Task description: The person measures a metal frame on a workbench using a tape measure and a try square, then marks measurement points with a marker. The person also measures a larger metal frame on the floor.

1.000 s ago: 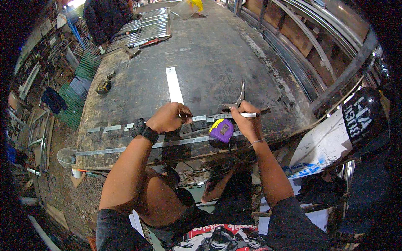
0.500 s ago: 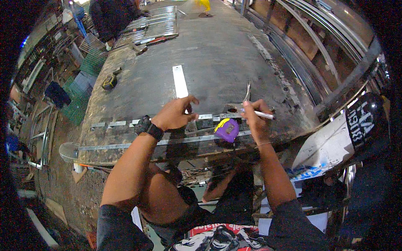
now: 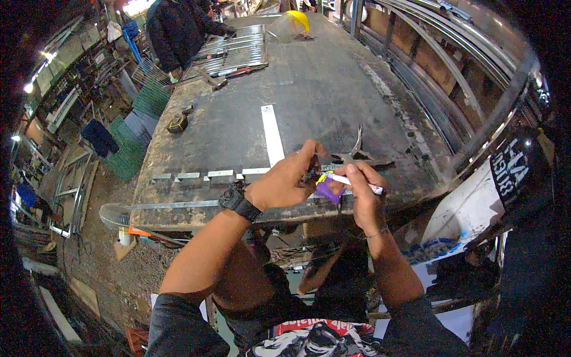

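My right hand (image 3: pixel 366 193) grips a white marker (image 3: pixel 340 179) between thumb and fingers, its writing end pointing left toward my other hand. My left hand (image 3: pixel 284 183) has its fingers curled at the row of short metal pieces (image 3: pixel 221 176); what is pinched in them is mostly hidden, though something dark shows at the fingertips. Between the hands sits a purple and yellow tape measure (image 3: pixel 329 193), partly covered by them. Just beyond, a metal plier-like tool (image 3: pixel 357 143) lies on the dark worktable. A flat white metal strip (image 3: pixel 272 134) points away from my left hand.
A long thin metal bar (image 3: pixel 175 205) runs along the near edge of the worktable (image 3: pixel 232 113). Another tape measure (image 3: pixel 177 124) lies at left. Farther off are a metal grille (image 3: pixel 241 47), hand tools, a yellow-topped clear visor (image 3: pixel 295 24) and a person in dark clothes (image 3: pixel 172 33).
My left hand has moved right, close to the tape measure, and its fingers have closed in. My right hand has brought the marker nearer to it. The whole view has shifted slightly.
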Available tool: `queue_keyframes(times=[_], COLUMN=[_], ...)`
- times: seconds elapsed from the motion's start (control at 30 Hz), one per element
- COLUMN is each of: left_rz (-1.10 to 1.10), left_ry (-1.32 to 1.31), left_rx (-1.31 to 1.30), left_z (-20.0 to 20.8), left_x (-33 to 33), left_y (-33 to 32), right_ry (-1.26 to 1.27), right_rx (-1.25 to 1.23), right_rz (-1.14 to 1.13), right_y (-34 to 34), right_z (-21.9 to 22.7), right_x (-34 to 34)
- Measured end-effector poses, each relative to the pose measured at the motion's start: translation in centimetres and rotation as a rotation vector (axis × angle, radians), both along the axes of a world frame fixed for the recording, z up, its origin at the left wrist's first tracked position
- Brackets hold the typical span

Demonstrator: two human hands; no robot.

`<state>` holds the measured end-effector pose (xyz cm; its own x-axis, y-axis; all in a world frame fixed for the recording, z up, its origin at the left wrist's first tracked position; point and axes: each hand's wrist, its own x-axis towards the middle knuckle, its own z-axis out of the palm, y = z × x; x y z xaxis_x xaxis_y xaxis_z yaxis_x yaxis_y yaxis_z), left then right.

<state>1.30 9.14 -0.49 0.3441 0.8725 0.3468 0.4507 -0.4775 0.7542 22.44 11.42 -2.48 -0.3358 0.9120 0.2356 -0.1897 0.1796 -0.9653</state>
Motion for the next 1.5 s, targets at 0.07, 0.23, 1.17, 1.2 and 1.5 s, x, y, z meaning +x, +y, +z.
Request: queue_keyframes(times=[0.07,0.23,1.17,1.2,1.5], left_rz=[-0.012,0.069,1.217,1.236,1.534], left_ry=[0.027,0.153,-0.209,-0.245,-0.157], left_rx=[0.065,0.065,-0.028,0.005,-0.3], left_z=[0.4,2.8,-7.4,-8.7,-18.4], left_x=[0.9,3.4,2.4,2.0,-5.3], left_y=[-0.9,-4.4,-38.5,-39.6,-45.2], right_ry=[0.025,-0.014,-0.925,-0.905,-0.64], right_rx=[0.012,0.257,0.905,0.898,0.925], right_rz=[0.01,-0.034,-0.055,-0.089,-0.219], right_y=[-0.8,-2.0,2.7,3.5,4.8], right_z=[0.2,1.5,-11.3,-12.3,-14.2], right_x=[0.0,0.4,1.2,1.2,0.3])
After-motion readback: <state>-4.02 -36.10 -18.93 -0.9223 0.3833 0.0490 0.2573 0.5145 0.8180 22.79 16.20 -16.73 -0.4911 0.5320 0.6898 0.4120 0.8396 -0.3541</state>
